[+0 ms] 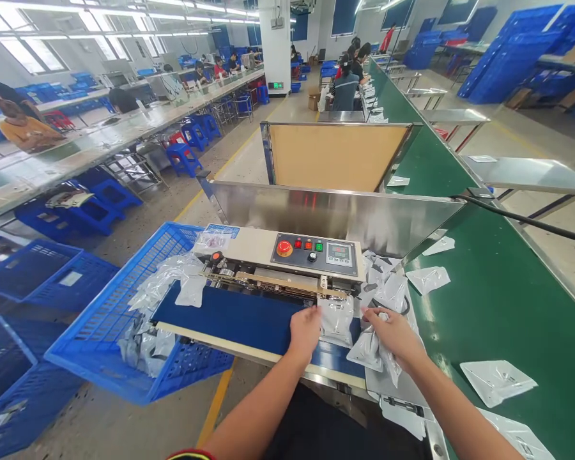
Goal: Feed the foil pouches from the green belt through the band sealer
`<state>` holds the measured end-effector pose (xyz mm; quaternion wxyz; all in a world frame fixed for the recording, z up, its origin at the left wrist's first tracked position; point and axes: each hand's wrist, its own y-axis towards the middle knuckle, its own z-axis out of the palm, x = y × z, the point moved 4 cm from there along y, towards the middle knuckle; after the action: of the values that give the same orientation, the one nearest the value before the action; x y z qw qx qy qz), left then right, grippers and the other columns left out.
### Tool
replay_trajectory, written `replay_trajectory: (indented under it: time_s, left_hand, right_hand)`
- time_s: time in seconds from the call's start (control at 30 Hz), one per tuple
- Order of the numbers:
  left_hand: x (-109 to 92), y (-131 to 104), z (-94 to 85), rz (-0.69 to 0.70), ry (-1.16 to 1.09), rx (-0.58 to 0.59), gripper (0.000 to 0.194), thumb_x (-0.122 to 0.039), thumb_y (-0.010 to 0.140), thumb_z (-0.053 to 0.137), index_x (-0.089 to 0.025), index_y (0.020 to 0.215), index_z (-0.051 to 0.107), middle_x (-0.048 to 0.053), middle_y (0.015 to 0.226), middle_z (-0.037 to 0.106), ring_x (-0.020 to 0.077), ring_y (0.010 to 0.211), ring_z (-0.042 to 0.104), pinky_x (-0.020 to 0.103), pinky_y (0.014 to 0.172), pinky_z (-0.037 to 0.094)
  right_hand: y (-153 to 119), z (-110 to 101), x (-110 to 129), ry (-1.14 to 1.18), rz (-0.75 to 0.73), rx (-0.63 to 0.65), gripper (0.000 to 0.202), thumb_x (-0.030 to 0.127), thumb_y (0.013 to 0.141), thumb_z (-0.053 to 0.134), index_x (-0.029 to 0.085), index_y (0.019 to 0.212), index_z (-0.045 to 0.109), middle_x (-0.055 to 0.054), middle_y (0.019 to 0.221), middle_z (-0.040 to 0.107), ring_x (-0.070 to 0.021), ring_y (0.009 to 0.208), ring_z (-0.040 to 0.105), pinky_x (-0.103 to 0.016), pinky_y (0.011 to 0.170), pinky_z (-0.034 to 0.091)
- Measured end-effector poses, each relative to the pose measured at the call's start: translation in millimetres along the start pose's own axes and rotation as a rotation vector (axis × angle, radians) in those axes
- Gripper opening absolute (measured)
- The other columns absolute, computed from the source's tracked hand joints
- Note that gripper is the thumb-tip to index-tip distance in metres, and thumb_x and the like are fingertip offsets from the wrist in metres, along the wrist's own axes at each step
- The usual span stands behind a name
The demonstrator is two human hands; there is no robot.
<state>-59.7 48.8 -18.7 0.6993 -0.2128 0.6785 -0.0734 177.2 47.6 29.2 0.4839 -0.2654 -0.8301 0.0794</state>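
A white plastic pouch stands with its top edge at the sealing slot of a band sealing machine. My left hand has its fingers closed on the pouch's left edge, above the blue conveyor belt. To the right, my right hand is closed with its fingertips at a white pouch, among several pouches heaped on the machine's right end. A further pouch lies just below those fingers. At the belt's left end, a pouch hangs toward a blue basket.
Several pouches lie on the green conveyor at my right. A metal panel rises behind the sealer. The basket at the left holds many pouches. A black cable crosses at the right. Other people sit along the lines farther back.
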Motion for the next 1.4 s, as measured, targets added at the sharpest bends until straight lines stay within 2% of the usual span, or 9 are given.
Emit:
replay_trajectory:
  time_s: [0.1,0.27,0.4,0.6,0.87,1.03,1.2,1.27,1.4]
  left_hand:
    - [-9,-38,-17.4,0.256,0.041,-0.044,0.048,-0.051,0.092,0.082,-0.017,0.126,0.085,0.018,0.125,0.083,0.0331,0.120,0.075,0.040,0.100,0.060]
    - [0,-56,33.1,0.269,0.064,0.416,0.049,-0.046,0.087,0.087,-0.018,0.127,0.085,0.015,0.126,0.085,0.0347,0.118,0.077,0.044,0.104,0.061]
    - [14,-30,50.7,0.027,-0.173,0.357,0.062,-0.055,0.077,0.095,-0.013,0.121,0.084,0.015,0.116,0.086,0.0299,0.100,0.079,0.040,0.093,0.062]
    - [20,-27,69.6,-0.081,-0.263,0.387,0.071,-0.078,0.073,0.089,-0.011,0.096,0.087,0.010,0.085,0.081,0.0199,0.074,0.068,0.030,0.072,0.054]
    - [23,-12,85.4,-0.186,-0.285,0.009,0.045,-0.053,0.061,0.099,-0.012,0.064,0.081,-0.001,0.052,0.056,0.0112,0.052,0.045,0.025,0.051,0.035]
    - [24,3,57.2,-0.201,-0.323,-0.058,0.051,-0.060,0.065,0.098,-0.012,0.071,0.082,0.004,0.061,0.067,0.0162,0.059,0.059,0.027,0.057,0.047]
    - [5,-22,-10.4,0.100,-0.178,-0.219,0.058,-0.057,0.078,0.095,-0.016,0.119,0.087,0.018,0.122,0.081,0.0278,0.103,0.075,0.035,0.087,0.061]
    - [-1,-42,-13.7,0.203,-0.030,-0.100,0.054,-0.054,0.083,0.091,-0.019,0.125,0.085,0.017,0.125,0.080,0.0274,0.102,0.074,0.034,0.082,0.060]
    - [-10,-65,23.6,0.300,0.183,0.345,0.032,-0.049,0.093,0.081,-0.020,0.102,0.089,0.011,0.093,0.080,0.0251,0.085,0.070,0.033,0.075,0.055]
  right_hand:
    - [-18,1,5,0.039,0.055,-0.015,0.058,0.076,0.077,0.075,0.020,0.089,0.079,0.007,0.047,0.040,-0.0135,0.047,0.029,-0.029,0.050,0.026]
    - [-27,1,5,0.195,0.040,0.012,0.074,0.079,0.068,0.084,0.017,0.107,0.083,0.008,0.045,0.040,-0.0168,0.047,0.041,-0.030,0.049,0.031]
    - [-21,-15,-12,0.304,0.116,-0.036,0.079,0.078,0.062,0.089,0.017,0.110,0.082,-0.004,0.065,0.070,-0.0211,0.059,0.061,-0.032,0.056,0.047]
    - [-36,-27,-26,0.242,0.031,0.014,0.063,0.074,0.063,0.089,0.018,0.092,0.080,0.003,0.052,0.057,-0.0142,0.047,0.042,-0.030,0.048,0.032]
    - [-21,-26,-41,0.395,0.271,-0.028,0.050,0.056,0.056,0.096,0.019,0.083,0.075,-0.001,0.056,0.062,-0.0175,0.052,0.052,-0.030,0.050,0.040]
    - [0,5,-17,0.384,0.252,0.104,0.038,0.048,0.058,0.095,0.022,0.071,0.071,-0.003,0.065,0.067,-0.0175,0.057,0.056,-0.031,0.054,0.043]
    - [-11,11,0,0.328,0.215,0.069,0.050,0.063,0.066,0.093,0.022,0.090,0.078,-0.009,0.097,0.082,-0.0181,0.065,0.061,-0.032,0.059,0.049]
    - [-23,12,4,0.378,0.197,0.040,0.060,0.070,0.069,0.090,0.022,0.103,0.079,-0.008,0.100,0.082,-0.0197,0.069,0.065,-0.031,0.060,0.052]
    - [-41,21,14,0.627,0.103,0.071,0.072,0.077,0.074,0.081,0.024,0.123,0.077,-0.008,0.112,0.083,-0.0264,0.100,0.076,-0.031,0.075,0.061]
